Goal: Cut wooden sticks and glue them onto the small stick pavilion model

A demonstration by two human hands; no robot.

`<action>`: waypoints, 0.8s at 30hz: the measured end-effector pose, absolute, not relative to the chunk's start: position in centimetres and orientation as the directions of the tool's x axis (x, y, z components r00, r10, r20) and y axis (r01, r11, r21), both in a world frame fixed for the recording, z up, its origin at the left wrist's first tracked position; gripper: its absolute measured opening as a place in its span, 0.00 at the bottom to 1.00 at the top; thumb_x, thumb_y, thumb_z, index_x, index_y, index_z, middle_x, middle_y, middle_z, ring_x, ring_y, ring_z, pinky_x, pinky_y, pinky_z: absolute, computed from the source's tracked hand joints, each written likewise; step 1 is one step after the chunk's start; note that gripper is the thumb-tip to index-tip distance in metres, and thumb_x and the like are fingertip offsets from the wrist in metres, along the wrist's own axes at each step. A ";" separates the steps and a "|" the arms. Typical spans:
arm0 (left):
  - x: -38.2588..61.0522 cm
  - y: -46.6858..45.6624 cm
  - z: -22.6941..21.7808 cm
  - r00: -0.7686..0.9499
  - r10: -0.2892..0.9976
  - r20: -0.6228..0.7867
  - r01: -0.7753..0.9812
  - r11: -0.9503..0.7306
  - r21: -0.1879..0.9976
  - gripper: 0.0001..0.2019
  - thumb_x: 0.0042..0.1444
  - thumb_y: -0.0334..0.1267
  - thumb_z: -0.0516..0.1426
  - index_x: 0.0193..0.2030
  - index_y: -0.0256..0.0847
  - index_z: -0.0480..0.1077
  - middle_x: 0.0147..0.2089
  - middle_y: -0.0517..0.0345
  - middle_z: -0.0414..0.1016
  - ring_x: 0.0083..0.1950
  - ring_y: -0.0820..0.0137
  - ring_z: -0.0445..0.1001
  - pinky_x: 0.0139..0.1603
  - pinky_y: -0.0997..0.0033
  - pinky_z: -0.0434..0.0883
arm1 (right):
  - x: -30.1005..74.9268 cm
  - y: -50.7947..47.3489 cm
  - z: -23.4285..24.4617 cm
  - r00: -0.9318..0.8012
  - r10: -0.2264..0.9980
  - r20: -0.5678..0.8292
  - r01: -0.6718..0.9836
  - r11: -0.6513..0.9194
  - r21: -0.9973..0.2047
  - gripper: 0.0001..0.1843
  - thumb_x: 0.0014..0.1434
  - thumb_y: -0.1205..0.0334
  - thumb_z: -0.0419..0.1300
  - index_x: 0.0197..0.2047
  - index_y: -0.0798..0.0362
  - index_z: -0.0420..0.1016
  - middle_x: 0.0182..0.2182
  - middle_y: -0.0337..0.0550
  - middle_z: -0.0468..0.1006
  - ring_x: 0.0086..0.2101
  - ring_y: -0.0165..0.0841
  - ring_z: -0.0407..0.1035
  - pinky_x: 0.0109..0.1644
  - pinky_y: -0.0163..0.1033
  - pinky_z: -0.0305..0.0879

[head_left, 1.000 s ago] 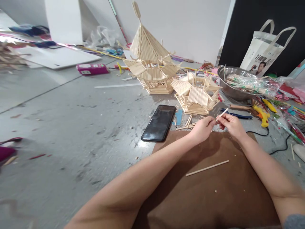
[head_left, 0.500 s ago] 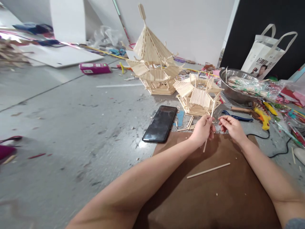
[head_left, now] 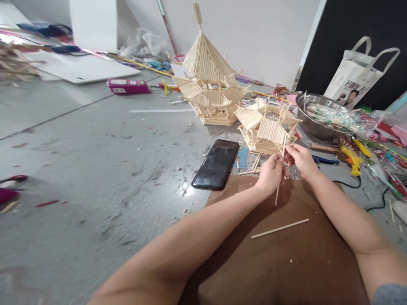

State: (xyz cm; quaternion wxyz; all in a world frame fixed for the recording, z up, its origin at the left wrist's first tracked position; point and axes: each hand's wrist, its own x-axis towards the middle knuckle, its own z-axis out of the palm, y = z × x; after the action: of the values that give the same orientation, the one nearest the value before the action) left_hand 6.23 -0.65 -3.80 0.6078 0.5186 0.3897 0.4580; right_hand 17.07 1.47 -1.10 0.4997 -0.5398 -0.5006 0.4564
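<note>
My left hand [head_left: 271,174] is closed around a thin wooden stick [head_left: 277,194] held nearly upright, its lower end hanging over the brown board [head_left: 286,258]. My right hand [head_left: 300,161] pinches the top of the same stick, just in front of the small stick-built roof model [head_left: 267,129]. A taller stick pagoda [head_left: 208,80] stands behind it. Another loose stick [head_left: 280,228] lies on the board.
A black phone [head_left: 216,164] lies on the grey floor left of my hands. A metal bowl [head_left: 313,125] of wrapped sticks, a yellow glue gun [head_left: 351,160], blue-handled pliers [head_left: 324,160] and a white tote bag [head_left: 358,76] sit at the right. A pink box [head_left: 128,86] lies farther back.
The stick swung from a slant between both hands to nearly upright in my left hand. My right hand moved up to its top end, near the small model.
</note>
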 end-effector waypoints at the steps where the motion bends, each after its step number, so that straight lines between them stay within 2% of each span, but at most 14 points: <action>1: 6.2 -0.6 -3.8 0.271 0.963 0.006 -0.145 0.035 0.989 0.09 0.57 0.42 0.47 0.30 0.40 0.58 0.16 0.67 0.63 0.10 0.80 0.58 0.12 0.80 0.55 | 17.0 1.6 -1.2 0.081 0.997 0.010 0.075 0.004 -0.997 0.16 0.43 0.48 0.59 0.27 0.54 0.69 0.22 0.36 0.69 0.19 0.23 0.60 0.18 0.29 0.53; 12: 5.9 -0.2 -4.1 0.213 0.973 0.093 -0.066 -0.081 0.995 0.10 0.55 0.42 0.48 0.29 0.39 0.60 0.13 0.68 0.60 0.13 0.80 0.57 0.17 0.80 0.55 | 16.7 2.2 -1.7 0.064 0.998 0.022 0.024 0.020 -0.999 0.14 0.45 0.51 0.58 0.27 0.55 0.71 0.21 0.36 0.70 0.19 0.22 0.60 0.18 0.29 0.54; 24: 6.0 -0.2 -4.5 0.154 0.981 0.118 -0.059 -0.110 0.992 0.11 0.55 0.44 0.48 0.28 0.38 0.62 0.15 0.68 0.58 0.16 0.80 0.57 0.20 0.80 0.56 | 16.5 2.0 -1.6 0.066 0.998 0.022 0.054 0.019 -0.998 0.15 0.45 0.50 0.57 0.26 0.54 0.71 0.19 0.36 0.68 0.19 0.24 0.60 0.19 0.31 0.53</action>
State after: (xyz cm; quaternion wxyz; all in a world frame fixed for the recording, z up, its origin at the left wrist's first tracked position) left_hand 6.03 -0.17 -4.49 0.5208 0.5529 0.4167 0.4995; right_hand 16.46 1.96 -1.55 0.5080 -0.5242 -0.5013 0.4646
